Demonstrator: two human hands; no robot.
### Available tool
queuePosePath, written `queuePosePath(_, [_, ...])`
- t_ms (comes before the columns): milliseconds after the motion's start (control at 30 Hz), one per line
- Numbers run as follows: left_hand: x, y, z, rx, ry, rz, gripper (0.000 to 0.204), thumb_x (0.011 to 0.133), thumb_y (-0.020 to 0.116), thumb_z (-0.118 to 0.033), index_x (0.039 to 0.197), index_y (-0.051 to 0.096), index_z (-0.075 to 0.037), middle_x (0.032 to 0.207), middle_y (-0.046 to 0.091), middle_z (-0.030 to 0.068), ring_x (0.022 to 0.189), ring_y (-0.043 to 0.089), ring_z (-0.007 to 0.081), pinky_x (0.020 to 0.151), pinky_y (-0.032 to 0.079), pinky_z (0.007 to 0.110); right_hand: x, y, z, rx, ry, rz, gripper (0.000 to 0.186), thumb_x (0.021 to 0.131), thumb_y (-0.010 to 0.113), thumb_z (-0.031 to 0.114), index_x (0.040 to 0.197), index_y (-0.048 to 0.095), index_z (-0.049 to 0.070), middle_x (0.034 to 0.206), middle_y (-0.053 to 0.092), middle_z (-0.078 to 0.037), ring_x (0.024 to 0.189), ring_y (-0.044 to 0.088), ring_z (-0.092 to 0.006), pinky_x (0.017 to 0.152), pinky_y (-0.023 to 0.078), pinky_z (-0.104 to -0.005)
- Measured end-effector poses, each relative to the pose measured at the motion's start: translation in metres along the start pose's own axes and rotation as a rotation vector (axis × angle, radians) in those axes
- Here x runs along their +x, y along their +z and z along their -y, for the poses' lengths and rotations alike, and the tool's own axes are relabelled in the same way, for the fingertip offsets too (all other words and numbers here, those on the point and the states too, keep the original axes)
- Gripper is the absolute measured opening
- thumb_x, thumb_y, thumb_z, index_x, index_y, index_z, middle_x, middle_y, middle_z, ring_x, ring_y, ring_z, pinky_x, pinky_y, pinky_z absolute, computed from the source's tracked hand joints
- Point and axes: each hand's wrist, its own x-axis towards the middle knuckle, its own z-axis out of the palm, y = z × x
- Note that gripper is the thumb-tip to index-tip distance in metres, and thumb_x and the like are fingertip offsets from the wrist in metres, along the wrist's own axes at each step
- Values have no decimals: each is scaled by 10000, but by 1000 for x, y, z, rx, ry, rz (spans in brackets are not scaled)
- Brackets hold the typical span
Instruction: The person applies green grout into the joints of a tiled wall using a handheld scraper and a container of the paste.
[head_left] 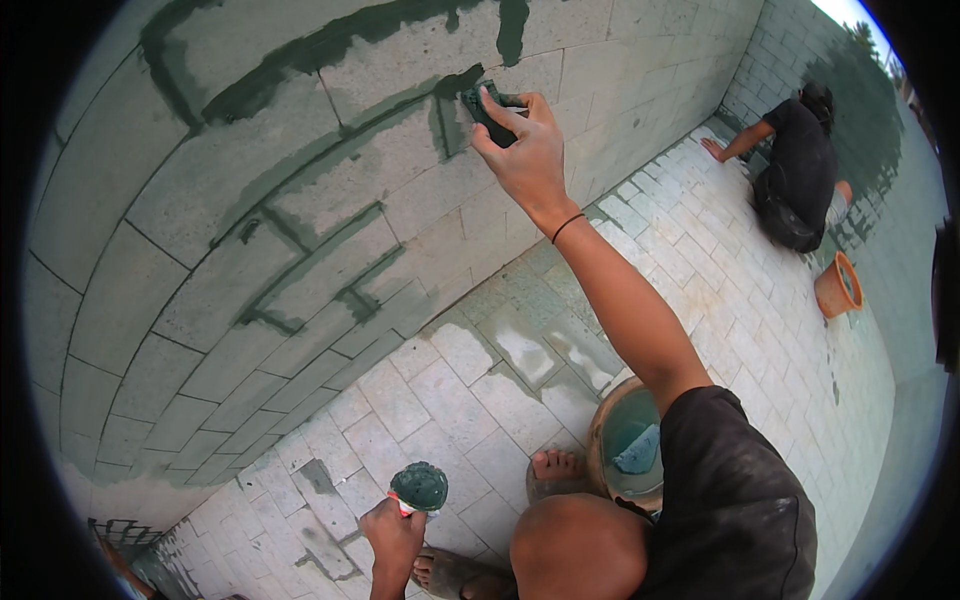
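Note:
My right hand (528,160) reaches up to the tiled wall (370,250), its fingers pinched round a small dark green, paste-coated sponge (487,115). The sponge touches the wall beside a freshly smeared joint. Lower down, my left hand (393,535) is closed round a small cup (420,488) with a whitish, red-marked side. Thick dark green grout fills it. Green grout (330,50) covers many joints in wide, rough bands on the upper and middle wall. Some lower tiles carry a thin greenish haze.
Beside my bent knee stands a round tub (597,430) of greenish water with a blue-green lump in it. A co-worker (795,165) crouches at the far right near an orange bucket (838,286). Pale floor tiles (400,390) have wet green patches. Part of another person shows at lower left.

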Motion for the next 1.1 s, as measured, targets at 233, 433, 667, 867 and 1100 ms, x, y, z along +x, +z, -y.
queuePosePath(233, [0,2,-1,-15,8,12,249,708,807,-186,718,623,-19,648,632,193,588,632,410,544,489,481,23,-12,10,101,-19,-76,364,804,718,236,1138,775,104,993,624,-178,918,604,-302,779,512,-385])
queuePosePath(433, [1,3,3,-15,25,-2,247,709,803,-185,718,622,-18,651,632,197,589,632,412,544,489,482,26,-17,10,-57,-16,9,391,797,705,258,1150,770,103,979,632,-172,919,607,-308,799,518,-394])
queuePosePath(667, [-1,4,3,-11,24,11,252,715,805,-195,742,627,-18,659,635,200,595,636,411,547,491,482,27,-21,0,94,59,-53,378,817,757,225,1167,762,82,939,623,-118,820,614,-214,741,499,-320])
queuePosePath(867, [-1,-3,-3,15,16,9,235,714,802,-187,757,639,-23,662,640,192,601,639,408,560,496,478,17,5,-16,76,-37,-159,373,833,749,217,1192,753,116,1032,597,-116,895,611,-251,771,526,-363])
queuePosePath(1100, [1,5,0,-32,30,6,225,717,801,-186,747,643,-28,663,643,188,599,637,407,559,492,476,8,-25,-22,67,67,31,355,827,735,227,1157,765,102,989,626,-142,874,613,-259,775,518,-365])
